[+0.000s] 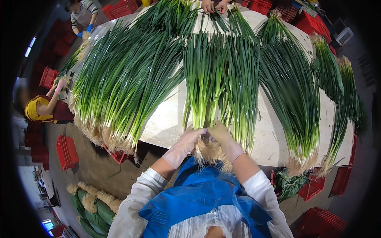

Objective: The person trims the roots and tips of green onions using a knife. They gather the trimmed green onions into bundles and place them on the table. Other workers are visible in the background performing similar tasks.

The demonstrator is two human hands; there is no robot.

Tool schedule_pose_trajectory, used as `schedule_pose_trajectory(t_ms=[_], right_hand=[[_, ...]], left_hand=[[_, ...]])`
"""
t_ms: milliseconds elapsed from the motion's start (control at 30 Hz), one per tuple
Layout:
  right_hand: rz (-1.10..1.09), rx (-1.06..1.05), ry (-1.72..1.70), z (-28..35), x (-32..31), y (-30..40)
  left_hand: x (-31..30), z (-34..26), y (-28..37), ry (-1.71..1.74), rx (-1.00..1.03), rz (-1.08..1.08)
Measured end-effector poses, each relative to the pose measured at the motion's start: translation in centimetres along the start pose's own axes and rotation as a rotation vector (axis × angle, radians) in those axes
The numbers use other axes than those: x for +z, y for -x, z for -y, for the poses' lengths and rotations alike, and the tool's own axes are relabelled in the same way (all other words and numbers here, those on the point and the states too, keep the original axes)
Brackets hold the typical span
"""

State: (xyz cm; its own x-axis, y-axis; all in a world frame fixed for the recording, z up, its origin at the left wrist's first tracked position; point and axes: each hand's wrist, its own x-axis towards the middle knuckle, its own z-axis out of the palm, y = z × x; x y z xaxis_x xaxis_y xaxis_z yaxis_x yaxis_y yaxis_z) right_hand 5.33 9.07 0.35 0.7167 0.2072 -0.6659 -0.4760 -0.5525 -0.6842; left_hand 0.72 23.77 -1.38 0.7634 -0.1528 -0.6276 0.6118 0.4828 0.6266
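Observation:
Pale gloves cover both my hands at the near edge of a white table (163, 134). My left hand (192, 138) closes around the white stems of a bunch of long green onions (201, 86), just above the roots. Close beside it, my right hand (221, 134) grips stems of the same bunch; its fingers are partly hidden. Shaggy tan roots (205, 153) hang below both hands, over my blue apron (205, 181). The leaves stretch away from me across the table. Another row of green onions (242, 104) lies right of my right hand.
A wide heap of green onions (125, 77) covers the table's left side, another pile (293, 104) the right. Across the table are a person's bare hands (213, 6). Two people work at left, one in a yellow top (38, 108). Red crates (67, 151) and wrapped bundles (95, 214) sit on the floor.

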Motion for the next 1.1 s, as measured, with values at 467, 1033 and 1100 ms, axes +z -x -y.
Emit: schedule_pose_trajectory(t_ms=[467, 1033, 1100], right_hand=[[-0.227, -0.707, 0.58, -3.2, -0.2, 1.8], [-0.113, -0.253, 0.695, -2.3, -1.5, 1.0], [-0.116, -0.346, 0.194, -0.6, -2.6, 1.6]], left_hand=[[0.7, -2.2, 0.5, -0.007, -0.078, -0.012], [-1.4, -7.1, 4.5, -0.015, -0.014, 0.128], [-2.1, -5.5, 4.5, 0.007, -0.035, 0.133]])
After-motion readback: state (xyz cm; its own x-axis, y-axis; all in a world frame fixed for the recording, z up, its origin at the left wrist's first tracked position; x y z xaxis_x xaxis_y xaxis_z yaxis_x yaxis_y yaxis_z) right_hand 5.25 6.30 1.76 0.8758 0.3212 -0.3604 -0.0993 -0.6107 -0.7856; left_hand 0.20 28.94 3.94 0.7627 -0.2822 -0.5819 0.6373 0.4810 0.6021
